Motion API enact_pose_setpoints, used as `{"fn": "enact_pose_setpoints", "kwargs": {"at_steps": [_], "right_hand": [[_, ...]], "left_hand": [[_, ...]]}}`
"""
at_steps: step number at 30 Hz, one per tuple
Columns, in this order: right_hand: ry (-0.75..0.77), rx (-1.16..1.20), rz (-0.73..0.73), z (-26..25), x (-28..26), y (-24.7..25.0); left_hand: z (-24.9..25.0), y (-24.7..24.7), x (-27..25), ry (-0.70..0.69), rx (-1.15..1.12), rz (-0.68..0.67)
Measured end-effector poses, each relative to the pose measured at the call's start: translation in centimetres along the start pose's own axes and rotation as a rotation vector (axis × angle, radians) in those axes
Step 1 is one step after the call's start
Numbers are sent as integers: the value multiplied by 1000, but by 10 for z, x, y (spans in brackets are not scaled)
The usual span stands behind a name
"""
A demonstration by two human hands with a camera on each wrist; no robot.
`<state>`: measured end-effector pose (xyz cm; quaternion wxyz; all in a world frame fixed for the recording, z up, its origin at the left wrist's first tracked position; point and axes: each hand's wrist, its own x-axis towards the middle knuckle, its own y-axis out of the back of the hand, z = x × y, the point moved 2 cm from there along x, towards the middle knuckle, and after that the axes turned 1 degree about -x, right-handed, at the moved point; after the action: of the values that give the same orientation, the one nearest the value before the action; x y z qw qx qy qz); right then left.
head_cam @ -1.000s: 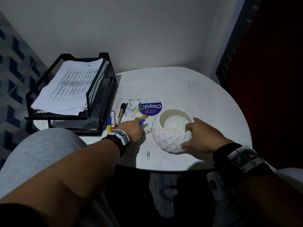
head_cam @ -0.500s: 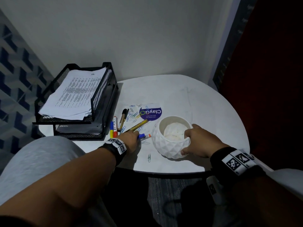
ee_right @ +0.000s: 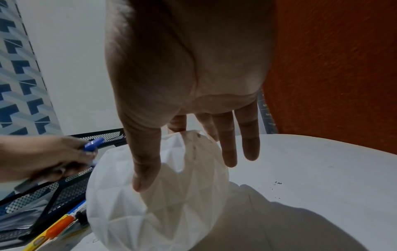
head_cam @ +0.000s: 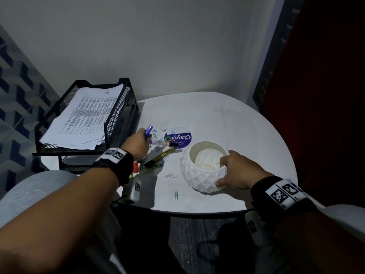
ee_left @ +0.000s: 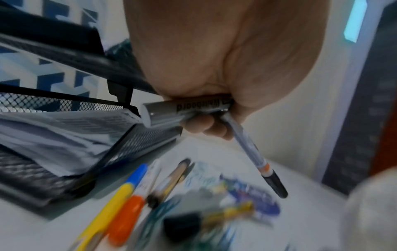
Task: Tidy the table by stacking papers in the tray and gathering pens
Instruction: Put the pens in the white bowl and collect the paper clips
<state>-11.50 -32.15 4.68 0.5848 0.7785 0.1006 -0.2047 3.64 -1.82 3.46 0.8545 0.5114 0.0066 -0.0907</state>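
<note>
Newly aloft, left hand [head_cam: 138, 144] with pens [head_cam: 165, 143]

Gripped in the left hand [ee_left: 225, 68], upper centre — grey marker [ee_left: 171, 112] and thin pen [ee_left: 249, 151]; at left, mesh tray [ee_left: 64, 104] holding papers [ee_left: 60, 129].

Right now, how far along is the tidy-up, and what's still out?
Done: the papers sit stacked in the tray. In hand: the left hand grips a whiteboard marker and a thin pen; the right hand holds the white bowl, no pens in it yet. Left: a gold pen, a yellow marker and an orange marker lie on the table among loose paper clips.
</note>
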Motion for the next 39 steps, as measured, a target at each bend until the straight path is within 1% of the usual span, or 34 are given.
{"fn": "enact_pose_setpoints", "kwargs": {"at_steps": [1, 3, 4, 5, 7, 10, 11, 13, 15, 16, 18, 20, 23, 25, 26, 28, 31, 32, 33, 36, 37, 39], "right_hand": [[2, 1, -3, -1, 0, 1], [4, 7, -6, -3, 0, 2], [7, 11, -5, -4, 0, 2], [9, 14, -4, -5, 0, 2], [16, 13, -5, -7, -1, 1], [26, 2, -4, -9, -2, -1], [29, -4, -4, -9, -2, -2], [36, -15, -1, -9, -1, -3], [39, -24, 0, -9, -1, -3], [41, -27, -1, -10, -1, -3], [46, -29, 2, -10, -1, -4], [57, -38, 1, -10, -1, -3], [66, -65, -6, -10, -2, -3], [71, -63, -7, -9, -2, -3], [74, -60, -8, -9, -1, -2], [67, -43, -11, -7, 0, -2], [43, -15, -3, -4, 1, -3], [36, -8, 0, -3, 1, -4], [30, -4, 2, -2, 2, -5], [19, 14, 5, -1, 5, -5], [18, 18, 5, -2, 6, -4], [24, 21, 3, -5, 7, -4]], "left_hand": [[8, 14, -1, -12, -107, 29], [33, 40, -8, -92, -309, 50], [48, 51, -15, -159, -362, 36], [65, 58, -22, -232, -350, 4], [96, 59, -37, -380, -175, -97], [128, 31, -54, -524, 217, -254], [135, 18, -57, -547, 357, -285], [147, -3, -61, -550, 627, -347], [156, -19, -63, -546, 861, -412], [158, -26, -64, -559, 951, -424], [161, -38, -67, -630, 1061, -398], [164, -47, -72, -686, 1101, -367], [170, -53, -75, -702, 1093, -388], [172, -49, -72, -724, 1064, -372], [171, -45, -69, -721, 1017, -350], [166, -34, -61, -677, 853, -308], [154, -8, -41, -520, 522, -211], [145, 1, -29, -459, 448, -163], [133, 10, -15, -391, 404, -123], [83, 26, 20, -188, 377, -99], [65, 25, 27, -131, 377, -113], [33, 10, 33, -41, 391, -183]]}}
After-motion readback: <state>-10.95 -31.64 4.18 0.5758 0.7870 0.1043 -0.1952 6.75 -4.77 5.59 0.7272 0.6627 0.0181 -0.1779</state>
